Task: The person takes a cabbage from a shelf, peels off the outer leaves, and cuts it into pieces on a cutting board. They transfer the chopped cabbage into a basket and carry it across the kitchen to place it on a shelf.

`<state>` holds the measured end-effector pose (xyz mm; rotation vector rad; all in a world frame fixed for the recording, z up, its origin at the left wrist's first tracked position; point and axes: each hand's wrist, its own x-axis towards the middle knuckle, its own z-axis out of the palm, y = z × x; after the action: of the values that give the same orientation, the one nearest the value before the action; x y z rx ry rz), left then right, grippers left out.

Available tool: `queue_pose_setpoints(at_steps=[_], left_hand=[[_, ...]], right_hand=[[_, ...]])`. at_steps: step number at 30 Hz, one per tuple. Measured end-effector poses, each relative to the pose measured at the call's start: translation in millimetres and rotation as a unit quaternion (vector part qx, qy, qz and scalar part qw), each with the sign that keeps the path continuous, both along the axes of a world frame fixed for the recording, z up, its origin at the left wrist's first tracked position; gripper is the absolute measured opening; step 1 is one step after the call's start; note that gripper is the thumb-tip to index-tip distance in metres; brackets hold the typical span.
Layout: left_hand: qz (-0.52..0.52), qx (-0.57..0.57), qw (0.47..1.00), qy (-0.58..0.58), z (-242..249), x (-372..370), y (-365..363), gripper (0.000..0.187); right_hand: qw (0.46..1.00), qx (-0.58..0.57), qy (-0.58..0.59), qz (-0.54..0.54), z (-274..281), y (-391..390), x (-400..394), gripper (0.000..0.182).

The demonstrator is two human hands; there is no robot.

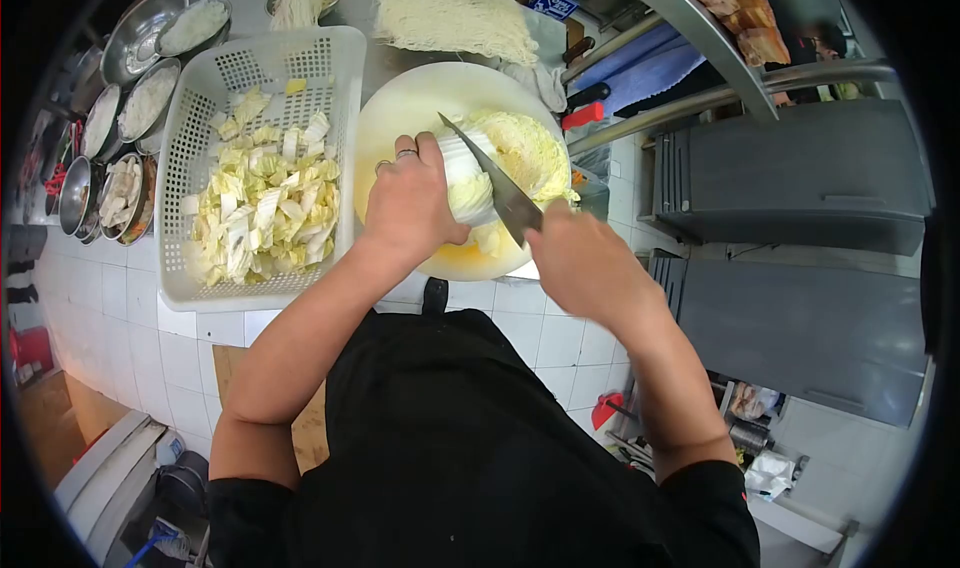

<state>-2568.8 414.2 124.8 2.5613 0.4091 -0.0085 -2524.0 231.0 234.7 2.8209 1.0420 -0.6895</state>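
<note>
Head view: the left hand (410, 203) lies palm down on a piece of napa cabbage (515, 163), fingers curled over its near end and pinning it to the round pale cutting board (400, 108). Two rings show on that hand. The right hand (585, 263) is closed around the handle of a knife (490, 183); the handle itself is hidden inside the fist. The blade runs up and to the left from the fist, its edge set into the cabbage just beside the left hand's fingertips. The cabbage sits in the middle of the board, with a few cut bits near the board's front edge.

Just left of the board, touching it or nearly so, stands a white perforated plastic basket (200, 108) holding a heap of chopped cabbage pieces (265, 208). Farther left, a row of metal bowls (140, 33) lines the counter; what they hold looks like pale shredded food, though it is too small to tell. Behind the board lies a flat bundle of thin white noodles (455, 18). To the right are metal shelf rails (720, 93) and grey cabinets (800, 173)
</note>
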Motion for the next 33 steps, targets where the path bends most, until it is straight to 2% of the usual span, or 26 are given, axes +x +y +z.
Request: queue_pose_setpoints(at_steps=[1,3,7,9,11,13,15,17,18,19,20,21,23,24,26,29,33], left_hand=[[0.0,-0.001,1.0,-0.008,-1,0,-1,0.106],[0.001,-0.001,1.0,-0.019,0,-2,-3,0.105],[-0.003,0.001,1.0,-0.008,2,-4,-4,0.104],[0.005,0.01,1.0,-0.005,4,1,2,0.104],[-0.002,0.001,1.0,0.008,3,0,0,0.103],[-0.002,-0.001,1.0,0.015,5,1,-1,0.104],[-0.001,0.003,1.0,0.017,5,2,-1,0.105],[0.035,0.009,0.997,-0.074,-7,-5,-4,0.108],[0.035,0.015,0.996,-0.083,-16,-7,-2,0.108],[0.041,-0.046,0.974,-0.22,-29,-15,-1,0.095],[0.044,-0.107,0.929,-0.351,-44,-19,-3,0.082],[0.044,-0.102,0.928,-0.357,-60,-14,-5,0.082],[0.088,-0.243,0.844,-0.47,-88,-10,-10,0.047],[0.089,-0.248,0.837,-0.481,-84,-9,-15,0.027],[0.092,-0.232,0.847,-0.47,-84,-9,-16,0.027],[0.101,-0.201,0.859,-0.459,-81,-7,-16,0.026],[0.104,-0.169,0.866,-0.459,-77,-7,-18,0.025]], right_hand=[[0.998,0.038,-0.011,0.047,-22,5,13,0.035],[0.99,-0.061,0.089,-0.095,-56,39,34,0.036],[0.985,-0.079,0.139,-0.062,-18,35,44,0.035],[0.963,-0.175,0.195,-0.061,14,37,35,0.033],[0.964,-0.164,0.189,-0.091,-24,21,20,0.033],[0.996,0.007,0.016,-0.088,-94,3,5,0.034],[0.996,0.003,0.022,-0.081,-92,-1,15,0.038],[0.987,0.003,0.112,-0.115,-76,-8,23,0.038],[0.985,-0.009,0.124,-0.123,-59,-8,25,0.039],[0.986,-0.004,0.119,-0.12,-41,-13,22,0.039],[0.988,0.016,0.101,-0.114,-22,-19,16,0.037],[0.99,0.037,0.083,-0.107,-4,-24,10,0.036],[0.985,0.078,0.08,-0.134,36,-28,-11,0.032],[0.985,0.08,0.079,-0.132,45,-30,-18,0.032],[0.99,0.093,-0.01,-0.101,54,-34,-30,0.028],[0.992,0.097,-0.065,-0.053,52,-36,-43,0.028],[0.991,0.108,-0.077,-0.013,45,-34,-44,0.028]])
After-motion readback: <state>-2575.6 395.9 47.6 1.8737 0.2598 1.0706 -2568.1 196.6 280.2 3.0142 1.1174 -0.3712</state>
